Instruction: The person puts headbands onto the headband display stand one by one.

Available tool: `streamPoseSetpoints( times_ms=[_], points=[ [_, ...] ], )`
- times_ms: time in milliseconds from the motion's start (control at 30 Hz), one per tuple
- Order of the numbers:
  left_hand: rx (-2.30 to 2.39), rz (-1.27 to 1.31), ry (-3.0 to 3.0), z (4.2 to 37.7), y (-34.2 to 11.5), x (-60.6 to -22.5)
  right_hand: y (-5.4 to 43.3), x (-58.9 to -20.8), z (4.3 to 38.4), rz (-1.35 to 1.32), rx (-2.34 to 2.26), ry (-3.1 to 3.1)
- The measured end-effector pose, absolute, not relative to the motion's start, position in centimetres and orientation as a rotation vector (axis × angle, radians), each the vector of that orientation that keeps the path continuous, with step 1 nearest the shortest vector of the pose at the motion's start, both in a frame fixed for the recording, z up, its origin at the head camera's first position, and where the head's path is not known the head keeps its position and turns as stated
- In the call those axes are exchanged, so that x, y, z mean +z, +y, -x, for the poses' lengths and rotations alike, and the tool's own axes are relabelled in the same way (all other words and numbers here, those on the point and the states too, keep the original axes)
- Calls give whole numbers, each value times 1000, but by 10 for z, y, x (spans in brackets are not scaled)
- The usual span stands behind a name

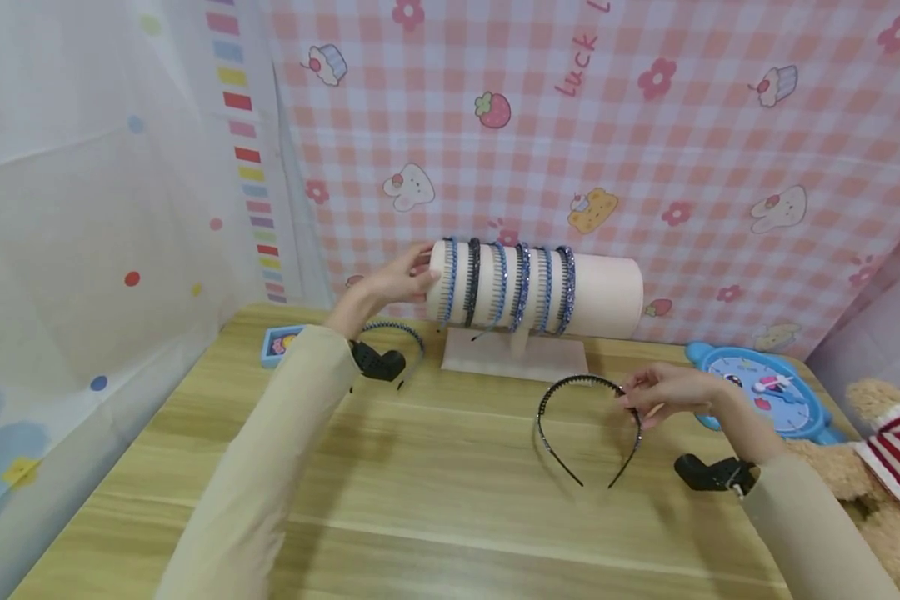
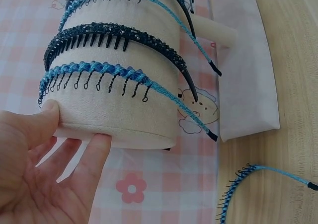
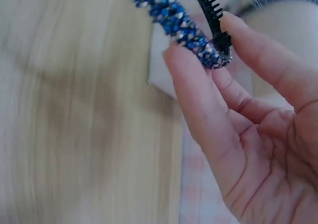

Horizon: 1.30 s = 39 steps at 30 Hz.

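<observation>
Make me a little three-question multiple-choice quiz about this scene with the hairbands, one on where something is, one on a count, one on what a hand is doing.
1. Where does the blue clock lie?
A. on the table's right side, behind the right hand
B. on top of the roll
C. at the left edge, by the curtain

2. How many headbands sit on the cream display roll?
A. two
B. six
C. ten

3. What is the right hand doing?
A. lying flat on the table
B. pinching the sparkly headband between thumb and fingers
C. holding the teddy bear

Answers:
1 A, the clock lies by the table's right back corner.
2 B, six bands ring the roll's left half.
3 B, the right wrist view shows thumb and fingers closed on the beaded band.
</observation>
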<state>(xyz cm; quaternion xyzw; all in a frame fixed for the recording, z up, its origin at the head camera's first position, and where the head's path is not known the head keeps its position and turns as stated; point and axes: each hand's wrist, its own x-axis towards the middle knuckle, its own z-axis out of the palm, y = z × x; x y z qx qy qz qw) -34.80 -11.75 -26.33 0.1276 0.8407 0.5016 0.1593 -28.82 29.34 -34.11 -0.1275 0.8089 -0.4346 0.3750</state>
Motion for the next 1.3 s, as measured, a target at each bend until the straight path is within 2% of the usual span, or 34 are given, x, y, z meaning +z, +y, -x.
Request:
streamPoseSetpoints(
  times_ms=[200,367,567,800,1033,1300],
  points=[
    [1428,-360,2404,347,-117,-262,329,-324,283,247,-1146,2161],
    [1424,-351,2404,346,-118,-258,338,-306,282,143,-1177,2331],
    [1444,-360,2390,347,-117,-257,326,-293,283,42,-1301,2506],
    [1457,-378,2375,348,-117,-260,289,-283,278,-27,-1497,2690],
    [1471,-353,2373,346,-119,-261,259,-280,280,102,-1480,2887],
    [1475,-367,2372,346,-117,-260,257,-277,288,264,-1259,3067]
  ],
)
